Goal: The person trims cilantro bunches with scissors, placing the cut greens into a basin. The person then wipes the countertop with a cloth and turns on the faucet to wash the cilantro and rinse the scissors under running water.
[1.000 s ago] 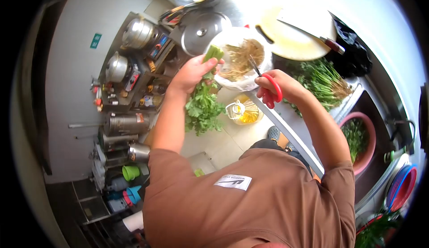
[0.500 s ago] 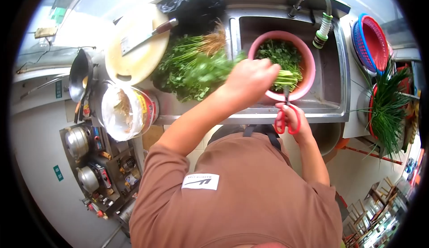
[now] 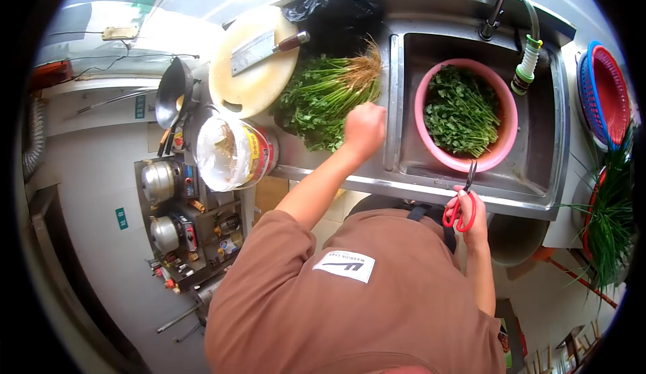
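My left hand (image 3: 365, 130) is closed in a fist above the counter, just in front of the roots of a pile of leafy green herbs (image 3: 323, 94) that look like cilantro. Whatever is inside the fist, if anything, is hidden. My right hand (image 3: 476, 220) grips scissors (image 3: 464, 212) by their red handles, the dark blades pointing up towards the near rim of a pink basin (image 3: 511, 115). Cut herbs (image 3: 461, 111) lie in that basin, with pale stems towards me. The basin stands in the steel sink (image 3: 538, 138).
A cleaver (image 3: 254, 53) rests on a round cutting board (image 3: 225, 81) at the back left. Nearer stands a plastic-lined bucket (image 3: 229, 152). A faucet (image 3: 528, 51) arches over the sink. Colander baskets (image 3: 605, 98) and long green chives (image 3: 609, 219) are at the right.
My left hand has moved left from the basin to the herb pile, and the bunch it held is out of it. More herbs lie in the basin. The view has shifted left.
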Demonstrator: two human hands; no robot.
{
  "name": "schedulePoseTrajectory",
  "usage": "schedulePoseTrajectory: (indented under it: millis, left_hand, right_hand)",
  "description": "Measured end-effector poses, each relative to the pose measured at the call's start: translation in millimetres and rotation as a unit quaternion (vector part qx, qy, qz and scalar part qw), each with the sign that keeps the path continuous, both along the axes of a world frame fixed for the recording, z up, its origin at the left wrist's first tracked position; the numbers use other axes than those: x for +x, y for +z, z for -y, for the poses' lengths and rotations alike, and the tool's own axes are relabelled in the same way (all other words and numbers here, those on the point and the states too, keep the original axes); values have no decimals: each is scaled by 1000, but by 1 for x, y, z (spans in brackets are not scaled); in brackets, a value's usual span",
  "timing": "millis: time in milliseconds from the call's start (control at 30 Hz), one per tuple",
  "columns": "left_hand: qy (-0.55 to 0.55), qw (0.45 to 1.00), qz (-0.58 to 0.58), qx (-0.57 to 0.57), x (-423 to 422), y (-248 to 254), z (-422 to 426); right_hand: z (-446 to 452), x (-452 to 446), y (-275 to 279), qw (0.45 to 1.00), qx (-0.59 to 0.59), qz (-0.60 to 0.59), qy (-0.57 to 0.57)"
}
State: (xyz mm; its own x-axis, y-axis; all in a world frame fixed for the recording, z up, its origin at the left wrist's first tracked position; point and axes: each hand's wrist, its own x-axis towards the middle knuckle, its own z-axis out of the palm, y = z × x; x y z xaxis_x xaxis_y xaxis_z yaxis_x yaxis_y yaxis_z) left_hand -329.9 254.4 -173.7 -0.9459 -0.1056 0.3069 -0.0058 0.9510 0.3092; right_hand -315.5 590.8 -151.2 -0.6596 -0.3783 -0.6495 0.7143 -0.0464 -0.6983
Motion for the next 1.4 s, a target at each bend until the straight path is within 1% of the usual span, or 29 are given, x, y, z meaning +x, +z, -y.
schedulePoseTrajectory:
  millis: [67,167,267,400,467,567,600,633,700,733,767,833,933,1033,1067,1167,1200,1267,1400]
  left_hand:
    - [106,992,51,-49,26,-11,36]
    - [136,983,101,-74,42,-30,58]
    - [169,977,102,-86,41,-27,50]
    - [177,973,124,-75,46,-22,46]
    - [184,982,36,-23,49,-16,48]
    - [197,980,18,-11,44,0,58]
    - [187,981,0,-47,38,1,65]
    - [186,981,1,-48,33,0,69]
    - [174,979,37,-97,23,-4,76]
    - [168,978,63,-105,21,-8,78]
    - [165,979,62,-105,18,-11,80]
    - [184,971,94,-117,15,-17,80]
    - [168,972,84,-143,14,-22,76]
    - [141,981,57,-121,18,-23,71]
    - [125,984,42,-122,20,-23,71]
    - [122,983,38,-135,18,-23,68]
    - [123,982,39,-135,18,-24,68]
    - [151,974,84,-148,15,-25,69]
    - [142,976,88,-143,18,-24,71]
  right_hand:
    - [7,-13,-10,999,-3,-9,40]
    - [26,-32,-5,996,-2,-27,85]
    - [41,-41,-7,994,-15,-37,99]
    - [50,-40,-5,993,-27,-41,108]
    - [50,-36,-7,992,-17,-48,115]
    - [46,-29,-15,993,-12,-22,113]
    - [46,-28,-15,993,-13,-21,113]
    - [46,-26,-16,994,-11,-14,111]
    - [46,-24,-16,994,-7,-6,107]
    - [46,-24,-16,994,-6,-10,106]
    - [46,-24,-16,994,-5,-14,105]
    - [46,-25,-16,995,-6,-19,99]
    - [46,-26,-13,995,-5,-20,92]
    - [46,-26,-12,996,1,-18,88]
    - [46,-27,-12,996,5,-18,86]
    - [47,-27,-19,996,12,-17,82]
    - [47,-27,-19,996,13,-16,83]
    - [49,-29,-19,996,10,-13,86]
    - [50,-33,-20,994,16,-6,106]
